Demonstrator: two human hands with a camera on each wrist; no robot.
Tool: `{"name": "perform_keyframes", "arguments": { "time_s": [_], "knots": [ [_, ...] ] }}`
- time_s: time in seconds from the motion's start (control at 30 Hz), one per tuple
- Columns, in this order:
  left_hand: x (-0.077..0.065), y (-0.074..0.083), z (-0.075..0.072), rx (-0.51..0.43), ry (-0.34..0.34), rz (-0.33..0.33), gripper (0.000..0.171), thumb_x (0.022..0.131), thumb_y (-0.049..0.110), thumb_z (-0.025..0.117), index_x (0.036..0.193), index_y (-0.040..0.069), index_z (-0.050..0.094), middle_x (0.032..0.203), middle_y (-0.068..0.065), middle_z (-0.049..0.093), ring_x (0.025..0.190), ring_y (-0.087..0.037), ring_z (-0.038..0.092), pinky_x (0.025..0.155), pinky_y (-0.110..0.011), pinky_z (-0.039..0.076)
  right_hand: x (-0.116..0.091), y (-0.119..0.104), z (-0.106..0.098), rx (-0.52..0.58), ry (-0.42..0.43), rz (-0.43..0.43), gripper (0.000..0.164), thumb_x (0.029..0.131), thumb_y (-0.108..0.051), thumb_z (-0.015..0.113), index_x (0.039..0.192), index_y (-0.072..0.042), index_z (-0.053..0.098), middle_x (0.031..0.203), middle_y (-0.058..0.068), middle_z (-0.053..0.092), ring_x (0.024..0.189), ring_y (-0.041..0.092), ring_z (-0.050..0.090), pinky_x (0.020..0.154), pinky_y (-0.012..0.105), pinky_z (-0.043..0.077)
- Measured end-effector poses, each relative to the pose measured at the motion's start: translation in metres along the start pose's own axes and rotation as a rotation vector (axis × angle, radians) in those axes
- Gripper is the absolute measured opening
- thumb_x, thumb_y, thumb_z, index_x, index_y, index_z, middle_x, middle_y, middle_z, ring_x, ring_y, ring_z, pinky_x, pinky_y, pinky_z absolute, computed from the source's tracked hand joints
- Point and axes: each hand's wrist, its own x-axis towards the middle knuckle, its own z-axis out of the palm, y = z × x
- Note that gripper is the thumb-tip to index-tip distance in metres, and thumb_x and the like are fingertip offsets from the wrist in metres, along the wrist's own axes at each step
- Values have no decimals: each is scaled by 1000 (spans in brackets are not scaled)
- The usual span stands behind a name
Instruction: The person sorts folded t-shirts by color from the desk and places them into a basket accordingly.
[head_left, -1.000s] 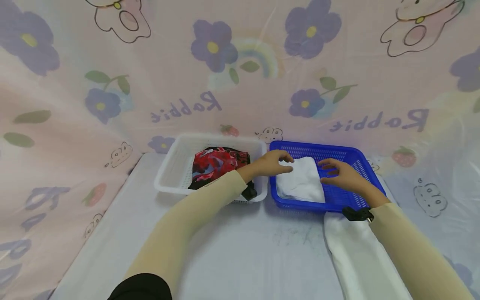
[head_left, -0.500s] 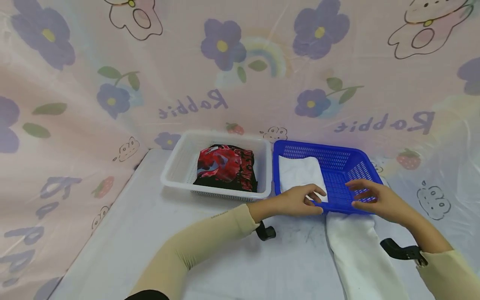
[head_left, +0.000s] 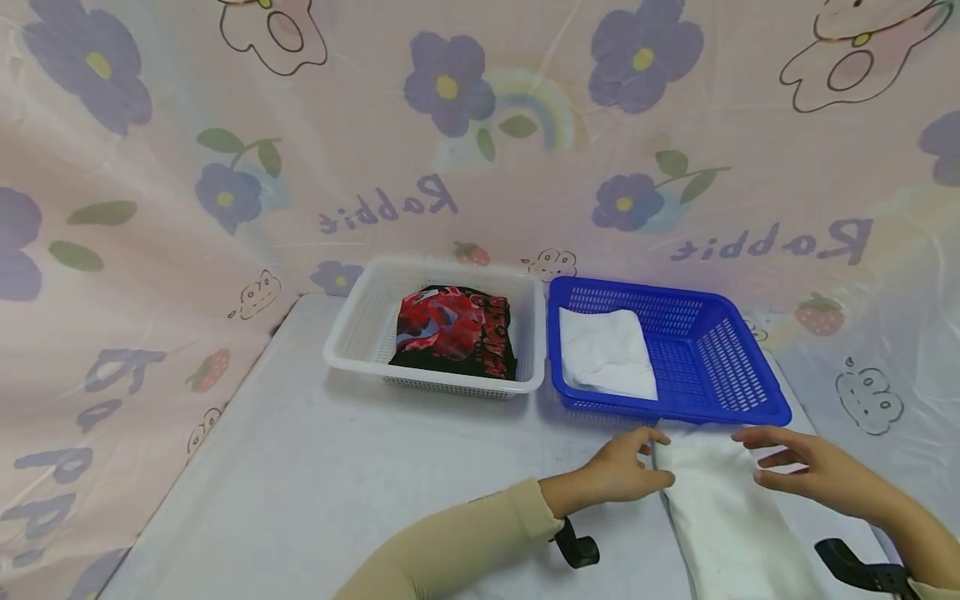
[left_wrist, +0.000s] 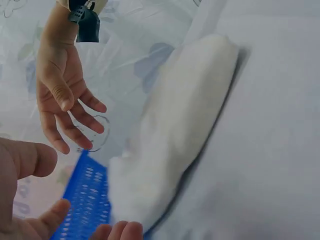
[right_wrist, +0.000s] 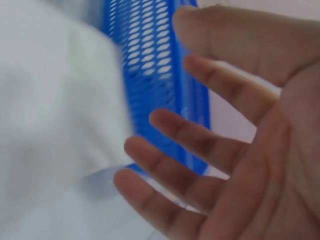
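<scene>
A long folded white cloth [head_left: 731, 521] lies on the table in front of the blue basket [head_left: 678, 414]. My left hand [head_left: 618, 468] is at its left edge near the far end, fingers spread and relaxed; whether they touch it cannot be told. Across from it, my right hand [head_left: 821, 473] hovers by the cloth's right edge with loosely bent fingers and nothing held. In the right wrist view a gap shows between those fingers [right_wrist: 170, 127] and the white cloth [right_wrist: 55, 105]. Inside the blue basket, on its left side, lies a smaller folded white cloth [head_left: 606, 354].
Left of the blue basket stands a white basket [head_left: 431, 379] holding a folded red and black printed garment [head_left: 453, 329]. Both baskets sit at the back of the white-covered table [head_left: 360, 475], against a printed curtain [head_left: 525, 192].
Both hands have come out of and away from the blue basket, moving toward me to the long white cloth. The smaller folded cloth stays in the basket.
</scene>
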Motion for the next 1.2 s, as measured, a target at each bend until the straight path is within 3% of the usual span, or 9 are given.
{"name": "perform_keyframes", "arguments": {
  "time_s": [0.17, 0.27, 0.37, 0.53, 0.6, 0.8, 0.87, 1.0, 1.2],
  "knots": [
    [3, -10, 25, 10, 58, -70, 41, 82, 29, 72, 118, 39, 57, 115, 2, 55, 87, -5, 52, 69, -26, 45, -8, 24, 14, -21, 53, -44, 43, 86, -17, 71, 124, -1, 58, 118, -27, 56, 94, -15, 52, 70, 23, 52],
    [5, -17, 40, 18, 94, -85, 44, 78, 28, 75, 116, 38, 58, 111, 0, 56, 92, -5, 51, 74, -25, 44, -11, 35, 21, 3, 56, -21, 44, 86, -18, 71, 125, -2, 58, 116, -40, 45, 98, -21, 45, 71, 22, 52],
    [6, -23, 53, -5, 131, -95, 45, 74, 25, 77, 114, 38, 59, 106, 0, 54, 89, -5, 50, 75, -24, 43, -12, 43, 27, -1, 18, 32, 47, 87, -22, 70, 128, -3, 56, 125, -20, 55, 102, -15, 50, 74, 23, 52],
    [6, -28, 66, -22, 168, -90, 46, 70, 22, 78, 111, 36, 61, 98, 2, 50, 80, -5, 45, 71, -21, 41, -12, 50, 35, -30, -27, 109, 52, 88, -26, 69, 131, -2, 53, 131, 30, 53, 110, 37, 59, 75, 26, 52],
    [6, -29, 69, -26, 165, -89, 47, 70, 22, 78, 111, 36, 62, 98, 3, 50, 79, -4, 44, 71, -21, 41, -12, 53, 38, -24, -32, 131, 54, 87, -27, 70, 131, -1, 52, 133, 33, 50, 109, 45, 56, 74, 26, 52],
    [6, -28, 71, -48, 135, -78, 53, 70, 22, 79, 118, 36, 60, 88, 7, 45, 71, -2, 41, 63, -18, 37, -12, 58, 44, 7, -45, 135, 55, 88, -28, 69, 133, -1, 51, 134, 35, 47, 103, 1, 55, 72, 22, 50],
    [6, -28, 71, -43, 128, -70, 56, 70, 22, 79, 120, 35, 60, 85, 8, 44, 68, -2, 40, 61, -18, 35, -11, 58, 47, 14, -40, 136, 56, 87, -29, 69, 134, -3, 51, 134, 34, 47, 105, 6, 57, 72, 23, 50],
    [7, -28, 70, -22, 126, -57, 58, 69, 22, 79, 122, 33, 59, 82, 8, 44, 68, -1, 40, 60, -17, 35, -8, 58, 49, 113, -64, 174, 61, 88, -29, 69, 137, -2, 46, 138, 39, 40, 104, 41, 60, 74, 39, 53],
    [10, -29, 73, 9, 122, -58, 59, 68, 20, 81, 122, 30, 60, 87, 8, 45, 72, 0, 41, 63, -16, 37, -4, 59, 50, 190, -94, 242, 68, 87, -29, 69, 140, 1, 40, 142, 40, 32, 103, 41, 60, 75, 52, 52]
  ]
}}
